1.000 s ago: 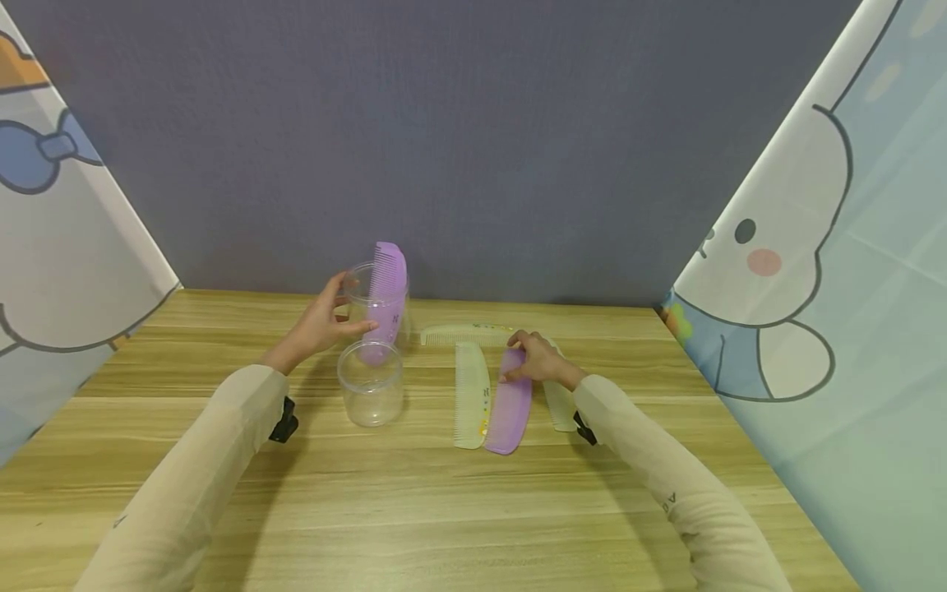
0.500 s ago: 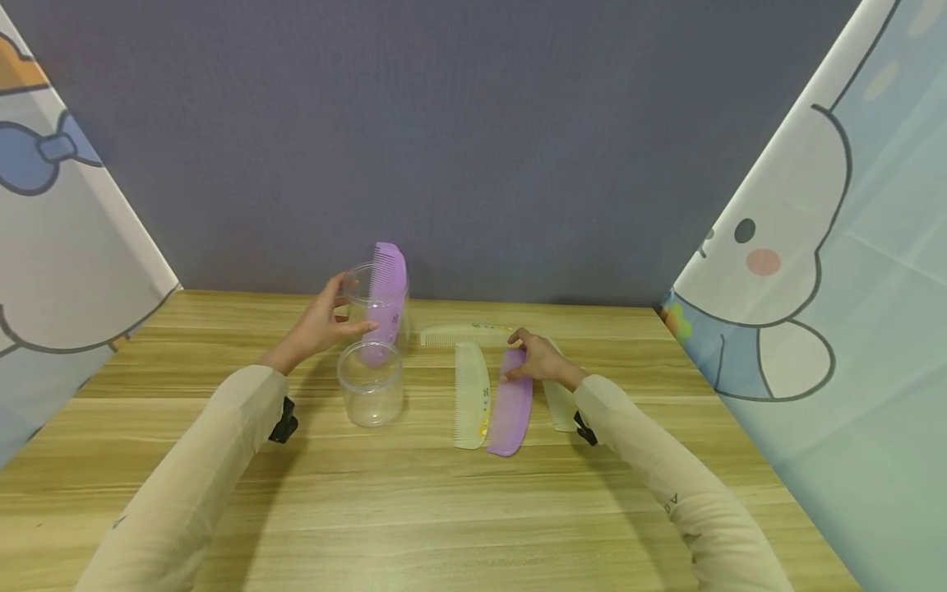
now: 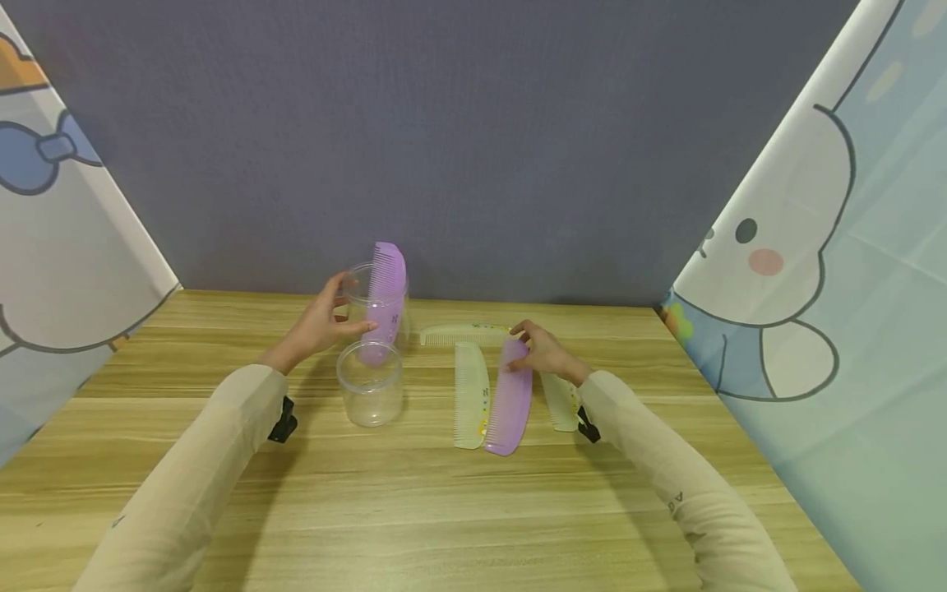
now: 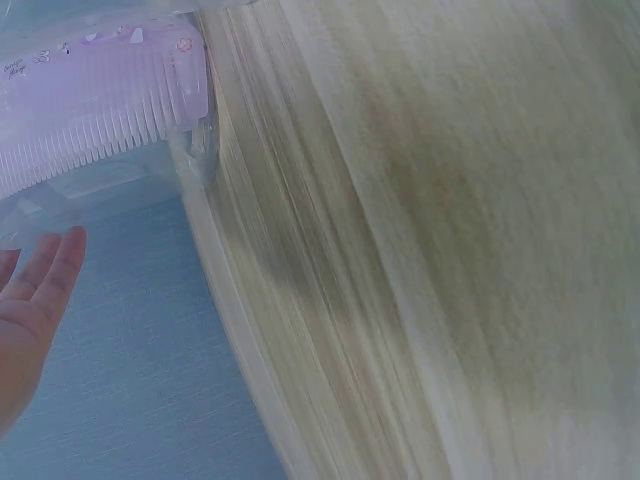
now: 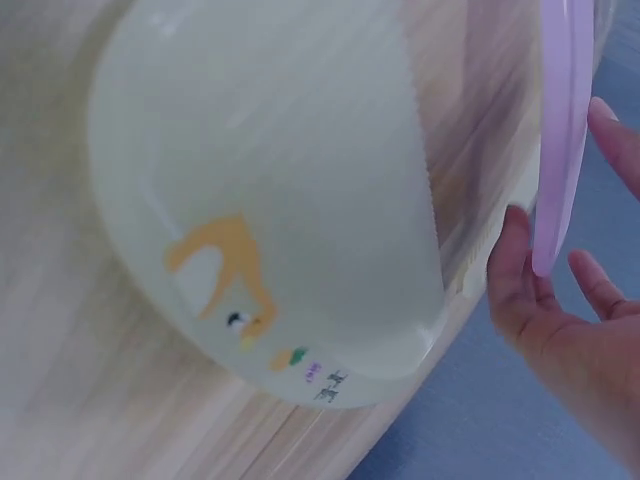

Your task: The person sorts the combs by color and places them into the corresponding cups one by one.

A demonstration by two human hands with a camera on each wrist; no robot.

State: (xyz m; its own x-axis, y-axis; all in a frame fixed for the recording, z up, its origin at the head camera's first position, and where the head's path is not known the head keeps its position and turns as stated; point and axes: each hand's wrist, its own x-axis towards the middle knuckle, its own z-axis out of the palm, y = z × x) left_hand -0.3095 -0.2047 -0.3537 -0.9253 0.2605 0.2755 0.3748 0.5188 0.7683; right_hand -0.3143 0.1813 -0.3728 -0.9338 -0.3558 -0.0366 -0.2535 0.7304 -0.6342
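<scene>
In the head view my left hand (image 3: 320, 325) holds the back clear cup (image 3: 403, 329) between thumb and fingers; a purple comb (image 3: 387, 288) stands upright inside it. The same comb (image 4: 110, 95) shows through the cup wall in the left wrist view, above my fingers. My right hand (image 3: 545, 353) pinches the far end of another purple comb (image 3: 510, 411); this end looks raised from the table. In the right wrist view that comb (image 5: 562, 130) stands on edge between thumb and fingers of my hand (image 5: 585, 340).
A second clear cup (image 3: 371, 403) stands in front of the first. One pale green comb (image 3: 469, 395) lies left of the pinched comb, another (image 3: 560, 403) to its right, and a third (image 3: 462, 335) crosswise behind. The dark wall (image 3: 473, 164) rises behind the table.
My right hand has shifted slightly away from me and up, and the far end of the purple comb has risen with it. The left hand and both cups have kept their places.
</scene>
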